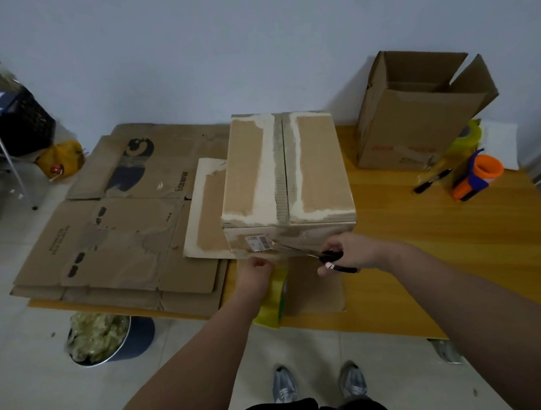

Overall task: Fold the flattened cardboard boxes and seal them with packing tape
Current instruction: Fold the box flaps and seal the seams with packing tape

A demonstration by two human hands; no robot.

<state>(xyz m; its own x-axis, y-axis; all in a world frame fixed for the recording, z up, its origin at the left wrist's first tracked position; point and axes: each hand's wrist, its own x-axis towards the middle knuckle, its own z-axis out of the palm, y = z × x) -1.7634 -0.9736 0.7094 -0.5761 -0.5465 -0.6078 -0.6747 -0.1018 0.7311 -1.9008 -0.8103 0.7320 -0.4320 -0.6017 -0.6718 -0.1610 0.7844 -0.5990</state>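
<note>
Pale grey-blue wall backs a yellow wooden table [440, 257] that carries all the cardboard. Near the table's middle stands the folded box [286, 169], closed on top, its two flaps meeting in a seam that runs away from the viewer. Whitish torn strips border the seam and the top edges where the brown surface has been peeled, and a small printed label [260, 242] sits on the front face. The box rests partly on a loose flat sheet at its left.

The left hand [255, 275] is at the front lower edge of the box, fingers curled round a yellow tape roll [276, 296] that hangs at the table's near edge. The right hand [351, 250] grips black-handled scissors [324, 258], blades pointing left toward the front face just beside the label.

Flattened boxes [116, 246] lie stacked on the left part of the table. At the back right stands an open box [416, 116] with flaps up, and near it an orange and blue tape dispenser [476, 176] and a black marker [431, 182].
</note>
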